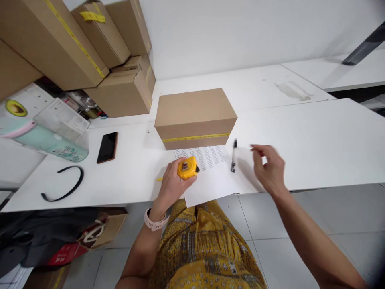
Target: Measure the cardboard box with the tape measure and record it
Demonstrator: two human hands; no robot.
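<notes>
My left hand (pixel 175 178) is closed around a yellow tape measure (pixel 187 167), held above the left side of a printed sheet of paper (pixel 210 180). A short yellow strip (pixel 159 179) shows left of that hand. My right hand (pixel 268 166) hovers over the table, its fingers loosely curved and slightly blurred, with nothing visible in them. Between the hands, a clear pen with a black cap (pixel 234 155) lies at the sheet's right side. Just behind the paper stands a closed cardboard box (pixel 195 114) with yellow tape along its front, covering the sheet's far edge.
Cardboard boxes (pixel 120 90) are stacked at the back left. A phone (pixel 107 147), a black headband (pixel 78 180) and a mint-green bottle (pixel 57 142) are on the left of the white table (pixel 309 148). A wall (pixel 228 36) rises behind.
</notes>
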